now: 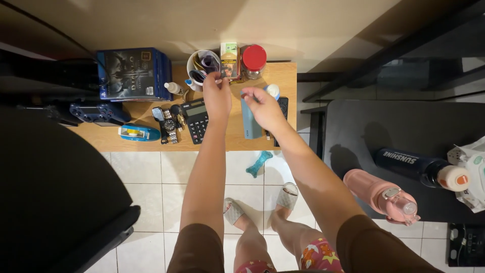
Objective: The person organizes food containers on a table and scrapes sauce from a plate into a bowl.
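My left hand (216, 93) hovers over the wooden shelf (262, 71), its fingers pinched on a thin white stick-like item near the white cup (193, 63) full of small things. My right hand (262, 107) is beside it, fingers pinched together; whether they hold anything I cannot tell. Under my right hand stands a tall blue-grey case (249, 124), with a white-capped bottle (273, 90) just behind.
On the shelf: stacked blue game cases (132, 73), a black calculator (196, 119), wristwatches (168, 124), a blue tape dispenser (139, 133), a game controller (96, 111), a red-lidded jar (254, 60). Right, a black table (364, 131) bears a pink bottle (379, 194) and a dark bottle (414, 164). A blue bone toy (258, 163) lies on the tiled floor.
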